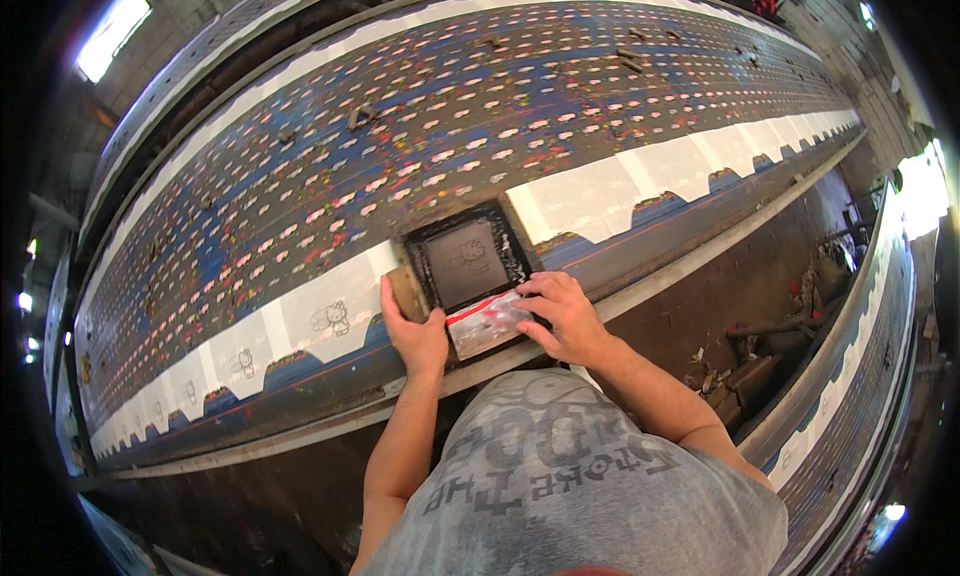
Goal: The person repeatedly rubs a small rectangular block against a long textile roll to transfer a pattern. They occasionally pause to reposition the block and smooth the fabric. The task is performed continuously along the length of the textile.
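A small screen-printing frame [463,267], with a dark border and a grey mesh bearing a cartoon-cat outline, lies on the near edge of a long printing table. My left hand [416,338] grips its left side near the close corner, thumb on the front and fingers along a tan edge. At the near right corner my right hand [566,319] holds the frame with thumb and fingers bent over its edge. Between the hands, a shiny, paint-smeared, plastic-looking strip [486,324] with a red line covers the frame's near end. What lies under the frame is hidden.
White fabric pieces [590,198] with notched edges line the table's near side; those left of the frame carry printed cat outlines [333,319]. The dark tabletop [400,166] is dotted with paint marks. A rail [690,266] runs along the front. Another table [840,446] stands at right.
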`<action>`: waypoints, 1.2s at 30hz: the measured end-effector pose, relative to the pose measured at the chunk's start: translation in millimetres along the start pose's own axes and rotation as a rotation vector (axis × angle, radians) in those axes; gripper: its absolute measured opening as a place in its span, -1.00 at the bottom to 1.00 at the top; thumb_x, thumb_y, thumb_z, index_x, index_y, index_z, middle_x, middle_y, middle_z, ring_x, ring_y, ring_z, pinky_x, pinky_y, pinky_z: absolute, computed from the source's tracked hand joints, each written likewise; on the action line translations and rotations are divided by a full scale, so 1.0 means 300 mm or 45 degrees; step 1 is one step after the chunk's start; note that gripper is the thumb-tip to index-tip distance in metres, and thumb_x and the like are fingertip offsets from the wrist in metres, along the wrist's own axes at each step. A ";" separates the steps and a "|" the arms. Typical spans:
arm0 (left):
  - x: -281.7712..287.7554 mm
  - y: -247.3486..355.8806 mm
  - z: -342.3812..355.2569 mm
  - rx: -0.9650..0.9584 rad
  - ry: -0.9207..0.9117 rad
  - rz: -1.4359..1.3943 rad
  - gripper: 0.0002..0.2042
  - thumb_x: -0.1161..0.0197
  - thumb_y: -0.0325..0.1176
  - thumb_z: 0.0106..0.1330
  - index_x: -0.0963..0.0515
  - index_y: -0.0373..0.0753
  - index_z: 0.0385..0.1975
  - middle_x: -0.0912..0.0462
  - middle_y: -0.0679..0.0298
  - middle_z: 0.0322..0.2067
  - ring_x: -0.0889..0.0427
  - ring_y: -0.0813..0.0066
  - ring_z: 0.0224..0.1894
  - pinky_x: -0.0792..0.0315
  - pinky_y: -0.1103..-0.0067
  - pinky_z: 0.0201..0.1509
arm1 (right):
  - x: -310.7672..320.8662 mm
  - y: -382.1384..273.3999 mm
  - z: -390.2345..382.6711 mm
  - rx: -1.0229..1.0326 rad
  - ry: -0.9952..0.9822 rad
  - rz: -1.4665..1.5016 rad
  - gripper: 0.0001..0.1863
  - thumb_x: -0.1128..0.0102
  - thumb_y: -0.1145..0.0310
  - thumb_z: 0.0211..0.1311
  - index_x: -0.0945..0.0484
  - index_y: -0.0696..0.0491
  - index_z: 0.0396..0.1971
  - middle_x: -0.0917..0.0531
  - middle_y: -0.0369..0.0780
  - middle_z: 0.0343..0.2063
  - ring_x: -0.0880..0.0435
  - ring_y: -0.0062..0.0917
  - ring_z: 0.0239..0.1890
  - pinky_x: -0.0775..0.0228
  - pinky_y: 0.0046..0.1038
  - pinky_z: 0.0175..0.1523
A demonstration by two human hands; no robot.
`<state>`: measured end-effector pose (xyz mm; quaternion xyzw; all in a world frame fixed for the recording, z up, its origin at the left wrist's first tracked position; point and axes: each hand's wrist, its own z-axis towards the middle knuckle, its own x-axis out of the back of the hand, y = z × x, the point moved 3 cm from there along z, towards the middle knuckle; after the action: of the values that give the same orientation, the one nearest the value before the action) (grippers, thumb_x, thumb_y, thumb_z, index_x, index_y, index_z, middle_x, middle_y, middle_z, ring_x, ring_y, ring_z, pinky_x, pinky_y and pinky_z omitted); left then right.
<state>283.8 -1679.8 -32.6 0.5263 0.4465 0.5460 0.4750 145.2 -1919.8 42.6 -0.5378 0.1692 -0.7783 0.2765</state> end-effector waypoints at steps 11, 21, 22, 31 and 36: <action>-0.437 0.132 -0.131 -0.166 0.040 -0.093 0.03 -0.30 -0.78 0.18 -0.14 -0.34 0.79 -0.42 -0.07 0.62 -0.46 0.10 0.63 -0.33 0.32 0.71 | 0.253 0.396 -0.256 -0.342 0.301 0.418 -0.66 -0.56 0.42 0.44 -0.81 0.10 0.17 -0.79 -0.04 0.26 -0.72 -0.11 0.37 -0.50 -0.13 0.52; -0.866 0.185 -0.216 -0.024 0.004 -0.117 0.02 -0.28 -0.78 0.18 -0.14 -0.35 0.78 -0.45 -0.05 0.58 -0.50 0.13 0.59 -0.33 0.34 0.69 | 0.578 0.715 -0.386 -0.215 0.289 0.376 -0.61 -0.57 0.49 0.37 -0.80 0.09 0.18 -0.77 -0.04 0.28 -0.71 -0.08 0.37 -0.52 -0.07 0.49; -0.885 0.188 -0.229 -0.026 0.006 -0.158 0.02 -0.28 -0.79 0.19 -0.15 -0.33 0.78 -0.48 -0.03 0.56 -0.52 0.16 0.56 -0.37 0.35 0.66 | 0.593 0.725 -0.386 -0.168 0.275 0.327 -0.60 -0.57 0.50 0.36 -0.79 0.10 0.18 -0.77 -0.04 0.29 -0.71 -0.07 0.37 -0.52 -0.06 0.50; -0.937 0.166 -0.218 0.007 -0.015 -0.168 0.05 -0.32 -0.82 0.16 -0.15 -0.30 0.79 -0.50 0.00 0.55 -0.54 0.20 0.55 -0.41 0.38 0.62 | 0.605 0.659 -0.266 0.304 -0.045 0.083 -0.51 -0.63 0.33 0.27 -0.78 0.02 0.21 -0.74 -0.12 0.21 -0.71 -0.09 0.32 -0.56 -0.04 0.38; -0.953 0.151 -0.216 0.063 -0.015 -0.202 0.05 -0.33 -0.80 0.16 -0.15 -0.30 0.79 -0.49 -0.04 0.56 -0.54 0.18 0.55 -0.41 0.39 0.62 | 0.554 0.626 -0.173 0.439 -0.174 -0.255 -0.61 -0.51 0.34 0.25 -0.77 0.04 0.09 -0.75 -0.18 0.03 -0.74 -0.17 0.14 -0.58 -0.12 0.25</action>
<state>215.4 -1968.4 -34.2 0.5041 0.4972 0.4924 0.5062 98.8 -2171.7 41.7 -0.5481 -0.0396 -0.7811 0.2966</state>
